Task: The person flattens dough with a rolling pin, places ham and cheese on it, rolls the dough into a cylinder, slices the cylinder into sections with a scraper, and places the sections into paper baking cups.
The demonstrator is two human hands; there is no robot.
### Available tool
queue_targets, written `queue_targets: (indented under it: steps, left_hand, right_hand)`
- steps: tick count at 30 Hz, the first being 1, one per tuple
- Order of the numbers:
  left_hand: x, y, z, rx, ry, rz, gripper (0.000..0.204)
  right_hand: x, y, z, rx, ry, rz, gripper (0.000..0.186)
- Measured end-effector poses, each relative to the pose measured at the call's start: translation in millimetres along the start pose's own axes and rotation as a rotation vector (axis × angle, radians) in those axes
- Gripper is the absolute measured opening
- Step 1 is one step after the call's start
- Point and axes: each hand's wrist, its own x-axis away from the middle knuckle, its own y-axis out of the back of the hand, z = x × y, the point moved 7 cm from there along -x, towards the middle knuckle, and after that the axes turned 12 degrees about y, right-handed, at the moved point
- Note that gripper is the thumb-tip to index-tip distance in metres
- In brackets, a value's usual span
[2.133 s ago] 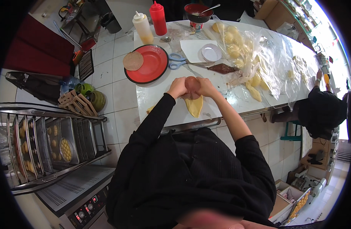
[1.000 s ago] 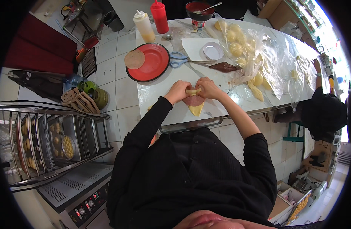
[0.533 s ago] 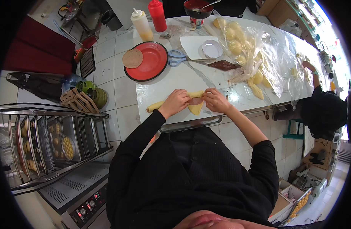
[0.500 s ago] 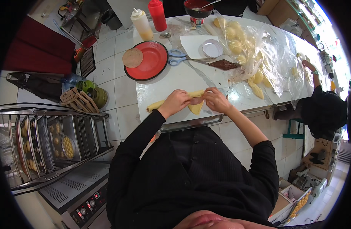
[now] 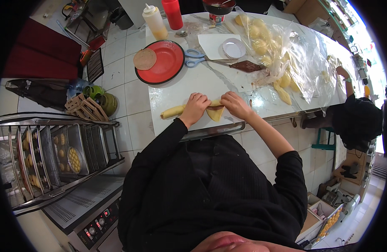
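While gripping dough (image 5: 215,103) mid-frame with left hand (image 5: 196,107) and right hand (image 5: 235,105), appears partway rolled, with flap (image 5: 215,114) unrolled and roll (image 5: 172,111) leftward seemingly finished.

Fingers (image 5: 197,98) partly hide what looks like dough (image 5: 215,114).

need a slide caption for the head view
Left hand and right hand on partly rolled yellow dough, with a red plate beyond to the left.
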Motion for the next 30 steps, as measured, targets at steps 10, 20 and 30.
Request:
queue_targets:
  steps: [10, 20, 30]
  left_hand:
    - [9.6, 2.3, 4.8, 0.361, 0.212, 0.175, 0.019]
    - [17.5, -2.7, -7.2, 0.162, 0.036, 0.052, 0.025]
    - [52.3, 7.8, -26.4, 0.171, -0.099, -0.099, 0.018]
  right_hand:
    - [16.4, 7.7, -4.1, -0.253, -0.385, -0.110, 0.019]
    - [11.8, -2.5, 16.6, -0.286, -0.205, -0.003, 0.025]
    - [29.8, 5.5, 56.3, -0.110, -0.032, -0.143, 0.025]
